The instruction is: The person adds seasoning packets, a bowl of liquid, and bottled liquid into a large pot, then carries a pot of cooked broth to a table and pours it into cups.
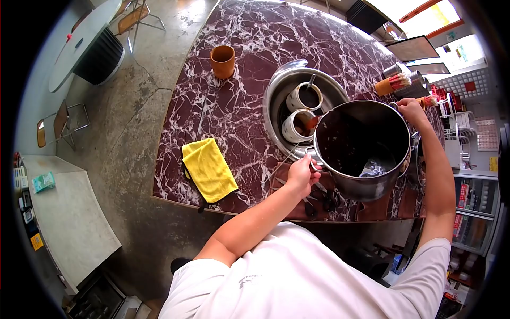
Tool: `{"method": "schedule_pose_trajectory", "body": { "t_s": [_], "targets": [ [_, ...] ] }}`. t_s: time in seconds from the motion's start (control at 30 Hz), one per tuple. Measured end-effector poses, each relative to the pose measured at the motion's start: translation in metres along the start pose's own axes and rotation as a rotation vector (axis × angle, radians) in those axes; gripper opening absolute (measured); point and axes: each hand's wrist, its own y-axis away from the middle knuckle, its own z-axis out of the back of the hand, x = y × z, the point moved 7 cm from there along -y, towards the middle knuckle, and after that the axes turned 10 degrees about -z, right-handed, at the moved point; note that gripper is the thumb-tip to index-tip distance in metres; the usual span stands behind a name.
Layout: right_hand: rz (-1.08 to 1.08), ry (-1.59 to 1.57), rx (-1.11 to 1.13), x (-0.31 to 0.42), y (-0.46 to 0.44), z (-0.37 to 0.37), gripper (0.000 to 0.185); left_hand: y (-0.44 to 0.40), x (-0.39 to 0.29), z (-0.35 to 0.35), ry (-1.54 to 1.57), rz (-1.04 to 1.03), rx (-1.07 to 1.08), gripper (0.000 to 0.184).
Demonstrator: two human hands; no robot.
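Observation:
A large steel pot [345, 183] is tilted toward the steel basin, with dark residue and a little liquid inside. My left hand [300, 176] is closed round its near-left handle. On the far right side, my right hand [412, 112] grips the other handle. At the pot's left rim, a reddish-brown patch [311, 123] that looks like pouring liquid meets a white cup [290, 131]. A second white cup [293, 99], holding dark liquid and a spoon [311, 81], stands beside it. Both are in the wide steel basin [272, 101].
A yellow cloth [210, 171] lies near the left edge of the marbled table [244, 32]. Farther back stands a brown cup [222, 62]. Scissors [331, 200] lie below the pot. Red-tipped sticks in a holder [390, 85] and metal containers stand at the right.

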Motion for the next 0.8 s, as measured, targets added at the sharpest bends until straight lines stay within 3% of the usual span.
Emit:
{"method": "schedule_pose_trajectory", "body": {
  "t_s": [0.8],
  "targets": [
    [-0.012, 0.077, -0.054, 0.014, 0.012, 0.015, 0.024, 0.008, 0.0, -0.004, 0.027, 0.037, 0.018, 0.026]
  ]
}}
